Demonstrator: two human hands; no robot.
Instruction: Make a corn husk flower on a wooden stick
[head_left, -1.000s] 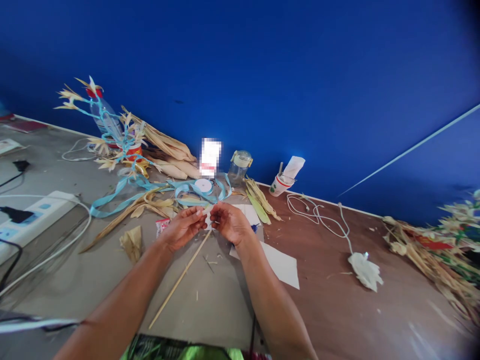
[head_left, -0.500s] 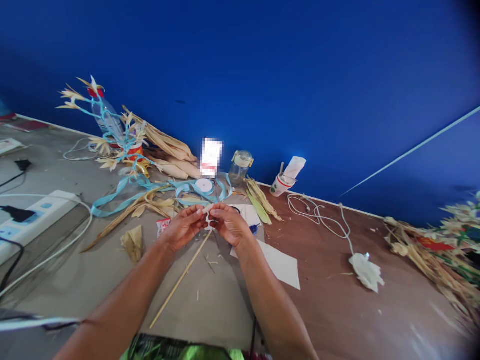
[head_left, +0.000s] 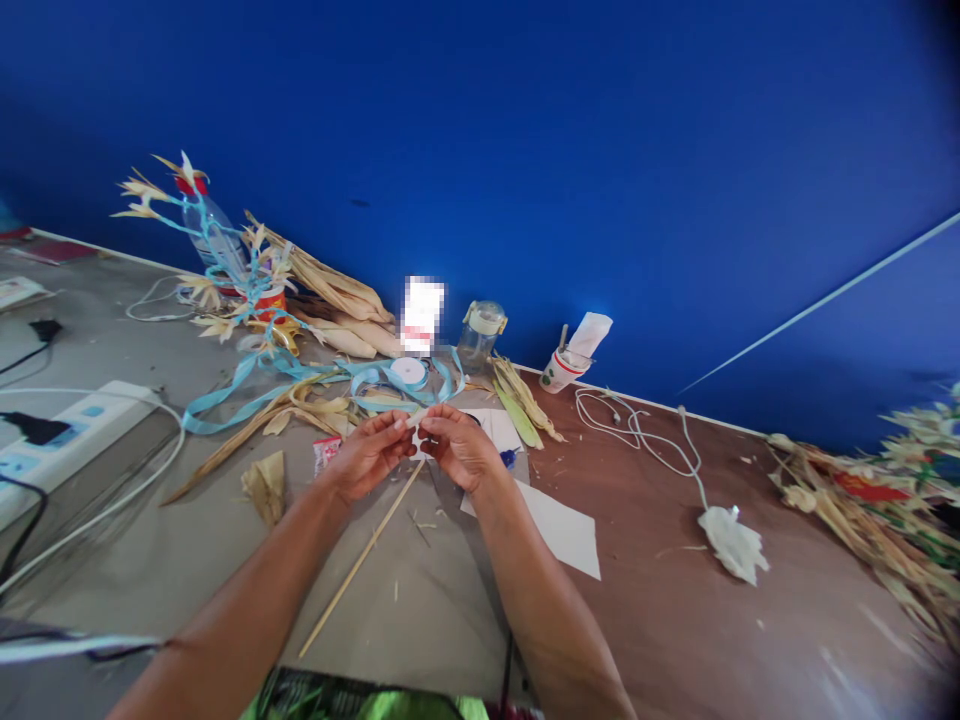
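Observation:
Close together in the middle of the table, my left hand [head_left: 377, 446] and my right hand [head_left: 455, 447] both pinch one small pale piece [head_left: 415, 419], possibly a bit of corn husk. The fingers cover most of it. Just below the fingertips, a thin wooden stick [head_left: 361, 558] lies slanting on the table. Past my fingers is blue ribbon [head_left: 259, 400] in loose loops with a white spool [head_left: 408, 372]. A red and white packet [head_left: 325, 453] sits by my left wrist. White paper [head_left: 559, 528] lies partly behind my right forearm.
Dried corn husks [head_left: 330, 270] and a blue-stemmed husk-flower branch [head_left: 214, 270] stand back left. A glass jar [head_left: 480, 335] and paper cup [head_left: 562, 370] line the wall. A power strip [head_left: 112, 410] lies left; a white cable [head_left: 645, 435] and husk bundle [head_left: 847, 520] lie right.
Almost nothing differs. My right hand has shifted very slightly, with both hands still pinching the pale piece.

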